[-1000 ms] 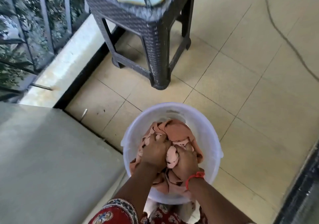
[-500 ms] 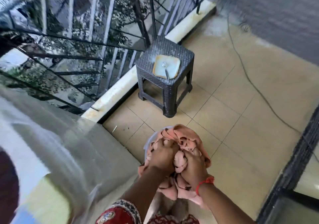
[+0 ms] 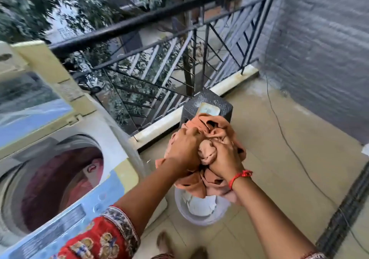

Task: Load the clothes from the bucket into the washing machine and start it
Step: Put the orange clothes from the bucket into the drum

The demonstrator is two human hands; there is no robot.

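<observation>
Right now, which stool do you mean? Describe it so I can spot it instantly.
Start at the black balcony railing and drop to the floor at its foot. The dark woven stool stands there, just behind the peach cloth bundle. It alone carries a pale square item on its seat.

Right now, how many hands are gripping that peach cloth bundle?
2. The left hand grips the bundle's left side, and the right hand grips its right side, holding the peach cloth above the bucket.
</observation>
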